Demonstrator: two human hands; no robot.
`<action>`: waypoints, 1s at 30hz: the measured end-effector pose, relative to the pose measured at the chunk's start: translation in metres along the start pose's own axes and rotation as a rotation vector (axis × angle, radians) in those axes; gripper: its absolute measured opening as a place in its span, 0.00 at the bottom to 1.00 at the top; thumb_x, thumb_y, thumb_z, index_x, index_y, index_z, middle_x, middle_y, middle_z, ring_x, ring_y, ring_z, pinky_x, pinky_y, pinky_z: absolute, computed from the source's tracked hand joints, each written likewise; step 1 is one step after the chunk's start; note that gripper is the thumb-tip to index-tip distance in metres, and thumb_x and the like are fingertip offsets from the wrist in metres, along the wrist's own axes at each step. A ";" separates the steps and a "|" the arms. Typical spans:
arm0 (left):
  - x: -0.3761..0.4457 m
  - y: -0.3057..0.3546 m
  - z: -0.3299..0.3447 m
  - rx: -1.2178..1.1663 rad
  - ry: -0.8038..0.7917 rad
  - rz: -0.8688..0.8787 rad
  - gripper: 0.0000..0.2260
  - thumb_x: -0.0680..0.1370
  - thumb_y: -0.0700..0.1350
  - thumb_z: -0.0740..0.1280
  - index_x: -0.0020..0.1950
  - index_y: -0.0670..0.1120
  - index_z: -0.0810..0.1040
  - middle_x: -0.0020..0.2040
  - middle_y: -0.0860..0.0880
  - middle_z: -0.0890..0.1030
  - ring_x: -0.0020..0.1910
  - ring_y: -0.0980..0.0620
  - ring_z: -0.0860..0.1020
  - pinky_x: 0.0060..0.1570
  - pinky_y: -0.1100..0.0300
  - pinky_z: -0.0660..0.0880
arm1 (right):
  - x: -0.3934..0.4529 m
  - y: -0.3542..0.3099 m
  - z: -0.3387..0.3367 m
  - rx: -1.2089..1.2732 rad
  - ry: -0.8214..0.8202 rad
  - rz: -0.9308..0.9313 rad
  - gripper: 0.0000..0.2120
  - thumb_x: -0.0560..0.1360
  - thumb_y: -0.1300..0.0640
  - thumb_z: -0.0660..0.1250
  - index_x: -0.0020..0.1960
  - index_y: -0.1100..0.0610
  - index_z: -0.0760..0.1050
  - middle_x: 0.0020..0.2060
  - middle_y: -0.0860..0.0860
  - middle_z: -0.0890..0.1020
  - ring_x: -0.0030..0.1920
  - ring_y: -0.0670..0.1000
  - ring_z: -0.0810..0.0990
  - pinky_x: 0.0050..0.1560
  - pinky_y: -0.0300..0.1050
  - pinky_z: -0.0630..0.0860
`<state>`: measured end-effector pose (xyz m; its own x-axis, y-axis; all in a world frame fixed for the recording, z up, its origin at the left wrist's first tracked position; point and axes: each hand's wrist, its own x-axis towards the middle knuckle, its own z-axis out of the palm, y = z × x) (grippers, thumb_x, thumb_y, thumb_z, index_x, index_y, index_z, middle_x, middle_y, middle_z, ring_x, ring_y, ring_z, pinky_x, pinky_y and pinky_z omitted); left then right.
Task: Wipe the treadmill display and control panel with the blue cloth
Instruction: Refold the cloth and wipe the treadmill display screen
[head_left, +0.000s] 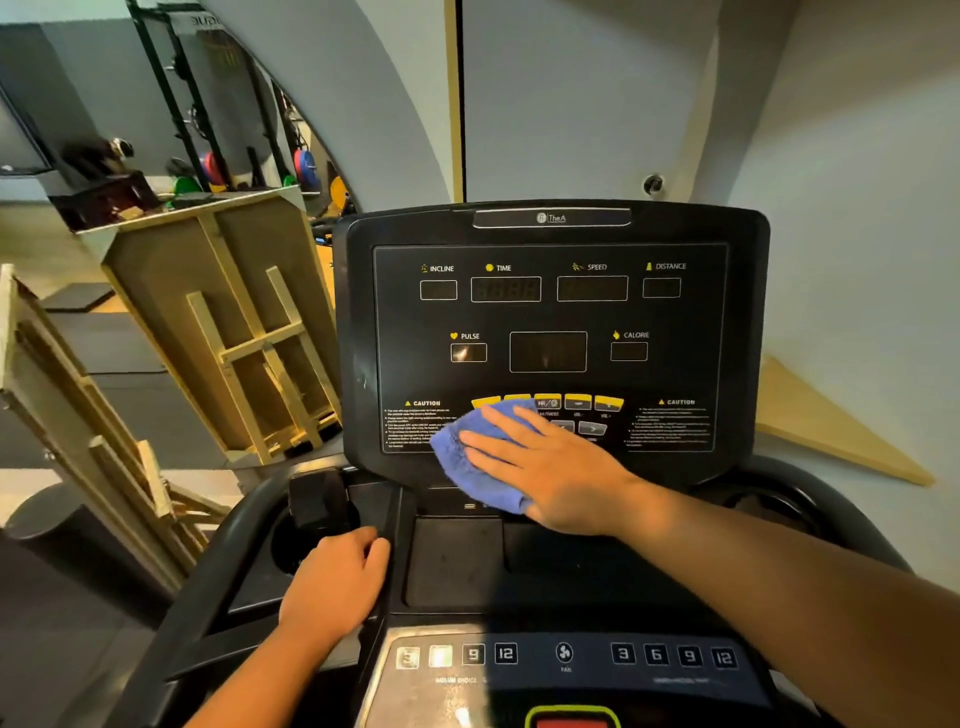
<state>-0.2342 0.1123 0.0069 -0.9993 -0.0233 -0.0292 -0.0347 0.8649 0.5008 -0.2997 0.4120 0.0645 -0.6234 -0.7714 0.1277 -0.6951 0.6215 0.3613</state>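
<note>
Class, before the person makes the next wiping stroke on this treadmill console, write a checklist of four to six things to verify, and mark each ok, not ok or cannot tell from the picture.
1. Blue cloth lies flat against the display panel: ok, at its lower edge.
2. Right hand presses the cloth with straight fingers: ok.
3. Left hand steadies the body on the console ledge: ok, it rests there; its grip cannot be told.
4. Displays are dark, so the machine seems off: ok for the upper windows.
5. Yellow buttons are clear of the cloth: not ok, the left ones are covered.
6. Upper panel already wiped: cannot tell.
</note>
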 end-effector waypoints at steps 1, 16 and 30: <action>0.000 -0.001 0.000 -0.001 -0.002 0.000 0.16 0.82 0.50 0.59 0.35 0.48 0.75 0.31 0.49 0.80 0.32 0.53 0.79 0.38 0.53 0.78 | -0.011 0.005 0.001 0.005 0.000 0.018 0.32 0.81 0.52 0.58 0.82 0.54 0.52 0.82 0.51 0.54 0.82 0.54 0.40 0.79 0.50 0.35; -0.001 0.002 0.000 0.016 0.015 -0.001 0.17 0.82 0.50 0.59 0.34 0.49 0.71 0.31 0.49 0.78 0.33 0.50 0.78 0.37 0.53 0.75 | 0.047 -0.032 0.001 -0.041 0.063 -0.008 0.34 0.77 0.48 0.65 0.80 0.56 0.60 0.81 0.54 0.59 0.81 0.63 0.49 0.80 0.62 0.46; -0.004 0.001 -0.003 0.018 -0.003 0.020 0.16 0.82 0.51 0.58 0.35 0.51 0.70 0.32 0.50 0.77 0.33 0.52 0.77 0.36 0.54 0.71 | -0.043 0.017 0.005 -0.092 -0.001 0.057 0.31 0.78 0.51 0.62 0.80 0.53 0.60 0.81 0.54 0.59 0.81 0.63 0.48 0.78 0.63 0.51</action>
<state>-0.2303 0.1119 0.0104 -0.9998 -0.0047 -0.0216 -0.0146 0.8742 0.4854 -0.2862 0.4564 0.0606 -0.6611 -0.7353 0.1494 -0.6228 0.6488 0.4372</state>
